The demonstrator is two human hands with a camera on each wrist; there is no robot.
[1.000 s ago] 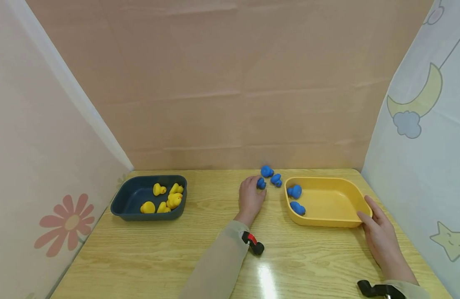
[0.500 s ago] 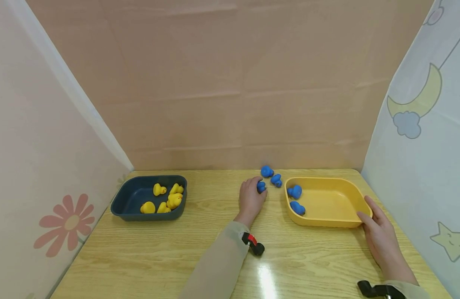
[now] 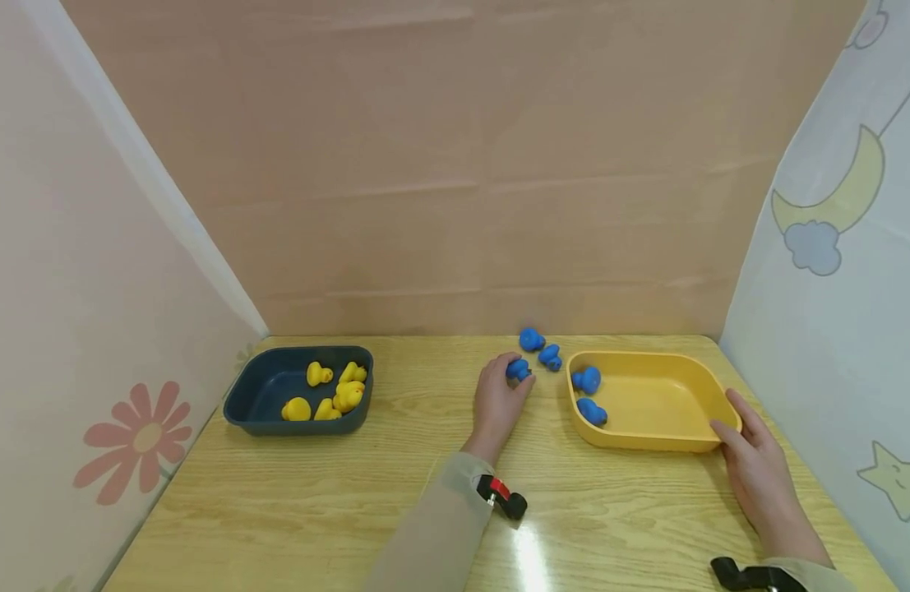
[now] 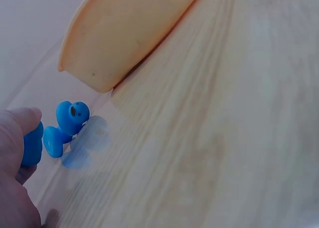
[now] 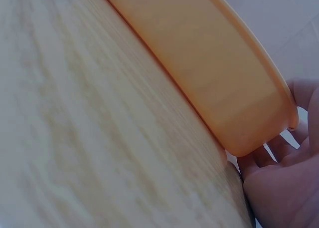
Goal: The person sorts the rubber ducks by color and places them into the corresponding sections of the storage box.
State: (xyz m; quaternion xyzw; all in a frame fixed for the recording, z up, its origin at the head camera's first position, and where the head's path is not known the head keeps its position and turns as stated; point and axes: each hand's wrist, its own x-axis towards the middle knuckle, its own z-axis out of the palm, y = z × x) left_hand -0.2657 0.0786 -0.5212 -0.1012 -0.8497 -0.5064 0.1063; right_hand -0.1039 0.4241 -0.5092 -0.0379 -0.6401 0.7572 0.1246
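Observation:
My left hand pinches a blue toy duck between thumb and fingers, left of the yellow tray. In the left wrist view, part of the held duck shows beyond the thumb, and another blue duck is just past it. Two loose blue ducks, one at the back and one nearer the tray, lie on the table. At the tray's right end my right hand grips its rim, as the right wrist view also shows. Two blue ducks lie inside the tray at its left end.
A dark blue tray holding several yellow ducks stands at the left of the wooden table. Behind the table rises a brown backdrop. Patterned walls flank both sides.
The blue duck has shifted and tilted slightly between my left fingers. My right hand keeps its grip on the tray. The whole head view has moved a little.

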